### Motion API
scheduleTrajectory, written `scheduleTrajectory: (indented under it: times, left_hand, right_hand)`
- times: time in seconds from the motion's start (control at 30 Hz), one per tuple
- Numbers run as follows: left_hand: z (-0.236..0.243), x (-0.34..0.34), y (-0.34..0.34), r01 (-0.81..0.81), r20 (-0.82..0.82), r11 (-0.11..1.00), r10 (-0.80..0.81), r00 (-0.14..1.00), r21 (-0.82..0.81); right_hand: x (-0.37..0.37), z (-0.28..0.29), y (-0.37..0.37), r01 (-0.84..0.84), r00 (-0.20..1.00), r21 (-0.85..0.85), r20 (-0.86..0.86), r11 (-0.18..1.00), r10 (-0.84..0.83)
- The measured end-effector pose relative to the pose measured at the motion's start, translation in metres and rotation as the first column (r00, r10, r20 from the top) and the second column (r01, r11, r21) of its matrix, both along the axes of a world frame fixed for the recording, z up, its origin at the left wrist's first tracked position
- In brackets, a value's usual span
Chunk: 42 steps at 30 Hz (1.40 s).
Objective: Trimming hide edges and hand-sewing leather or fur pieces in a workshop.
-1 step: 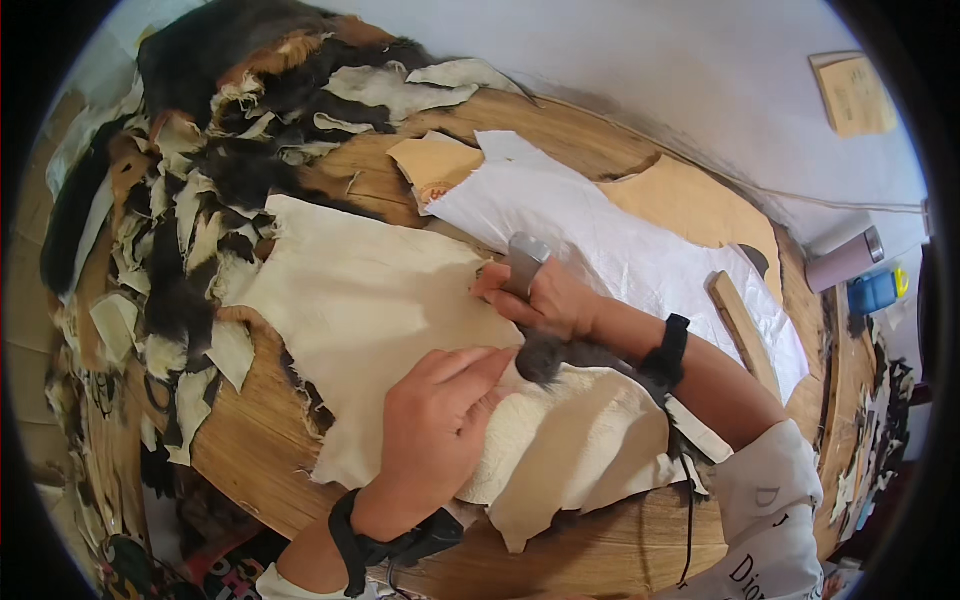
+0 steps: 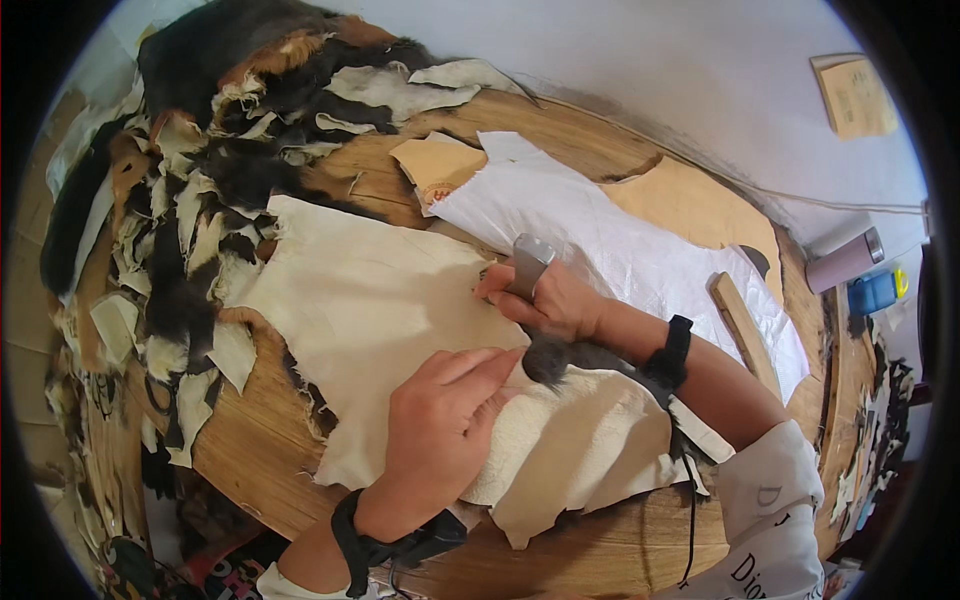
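Observation:
A large cream hide (image 2: 370, 270), pale skin side up, lies over the wooden table. Dark fur shows along its edges. My left hand (image 2: 435, 420) is closed, fingers pressed together and pinching the hide's edge near its middle. My right hand (image 2: 560, 300) is wrapped round a grey metal hand tool (image 2: 533, 262) just beyond the left fingertips; its working end is hidden. Between the hands a tuft of dark fur (image 2: 545, 362) curls up. Nearer me, a rippled cream piece of hide (image 2: 580, 440) lies under my right forearm; I cannot tell whether it joins the large one.
Dark fur scraps (image 2: 190, 230) heap along the left and far left. A white sheet (image 2: 590, 220) covers tan card patterns (image 2: 700, 210) by the wall. A wooden stick (image 2: 745, 330) lies on the sheet. A pink bottle (image 2: 845, 260) and blue container (image 2: 875, 290) stand far right.
Both hands have shifted very slightly to the right, together with the tool and the fur tuft. Everything else stays where it was.

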State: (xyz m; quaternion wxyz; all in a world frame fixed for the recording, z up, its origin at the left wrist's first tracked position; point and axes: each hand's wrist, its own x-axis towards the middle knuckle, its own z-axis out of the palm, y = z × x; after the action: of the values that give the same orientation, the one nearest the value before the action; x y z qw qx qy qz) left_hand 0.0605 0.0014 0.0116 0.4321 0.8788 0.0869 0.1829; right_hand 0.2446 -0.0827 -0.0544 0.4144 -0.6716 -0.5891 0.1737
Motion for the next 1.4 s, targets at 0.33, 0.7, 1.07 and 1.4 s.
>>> scheduleTrajectory:
  times: [0.33, 0.7, 1.07, 1.4]
  left_hand:
    - [0.032, -0.004, 0.023, 0.114, 0.011, 0.993, -0.114, 0.993, -0.031]
    - [0.048, -0.017, 0.052, 0.165, -0.011, 0.979, -0.168, 0.986, -0.117]
    - [0.061, -0.035, 0.093, 0.181, -0.009, 0.977, -0.183, 0.983, -0.11]
    - [0.077, -0.053, 0.149, -0.366, 0.025, 0.907, 0.379, 0.925, -0.207]
  right_hand:
    - [0.005, -0.005, 0.036, 0.034, 0.998, 0.028, 0.052, 0.999, -0.035]
    - [0.004, -0.012, 0.072, 0.06, 0.998, 0.121, -0.03, 0.991, -0.056]
    - [0.015, -0.012, 0.103, 0.086, 0.995, 0.078, -0.061, 0.993, -0.082]
    - [0.015, -0.018, 0.127, 0.217, 0.976, -0.092, 0.047, 0.972, -0.213]
